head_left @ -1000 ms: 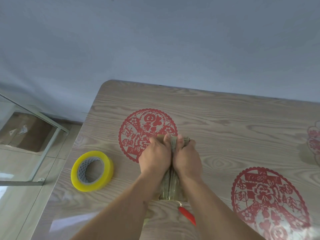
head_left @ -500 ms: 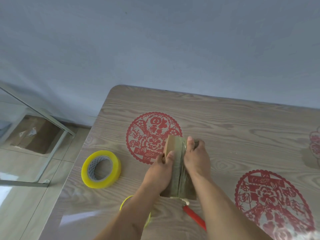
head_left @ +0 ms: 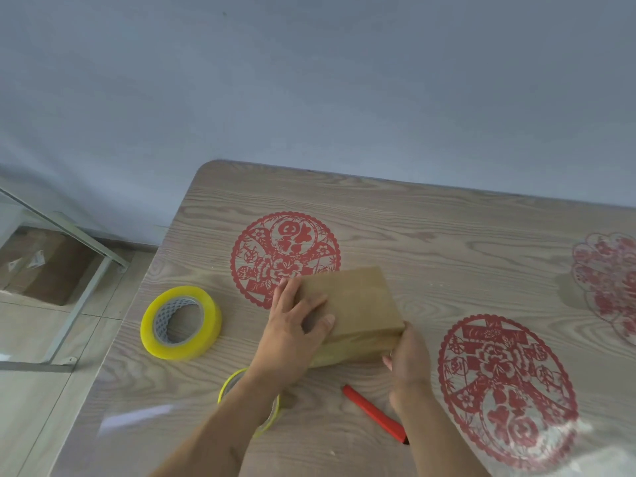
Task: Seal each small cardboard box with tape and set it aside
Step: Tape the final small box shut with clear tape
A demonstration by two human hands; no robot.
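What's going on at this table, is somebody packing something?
A person is handling a small cardboard box on a wooden table. The box lies flat; the left hand rests on its top with fingers spread, and the right hand touches its near right corner. A yellow roll of tape sits left of the box, a second roll lies partly hidden under the left forearm, and a red cutter lies near the table's front.

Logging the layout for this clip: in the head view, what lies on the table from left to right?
Big yellow tape roll → left hand → cardboard box → right hand → red paper-cut near the right edge. The second roll and red cutter overlap, so I left them out.
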